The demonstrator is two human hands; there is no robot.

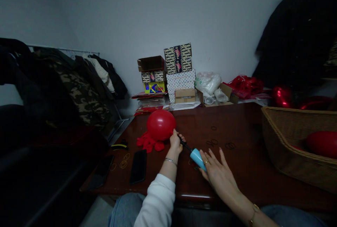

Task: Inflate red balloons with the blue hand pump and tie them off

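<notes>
A round, inflated red balloon (161,125) is just above the tabletop in front of me. My left hand (176,140) is closed around its neck and the black front end of a hand pump. The blue body of the balloon pump (198,159) slants down toward me. My right hand (217,174) is at the pump's near end, with the thumb below it and the other fingers stretched out and fanned. My palm hides the pump's back end. Limp red balloons (150,142) lie in a pile under the inflated one.
A dark phone (138,166) and several rubber bands (124,161) lie on the left of the brown table (237,121). Dark bands (230,146) lie right of centre. At right, a wicker basket (289,156) holds a red balloon (322,144). Boxes (181,81) stand at the back.
</notes>
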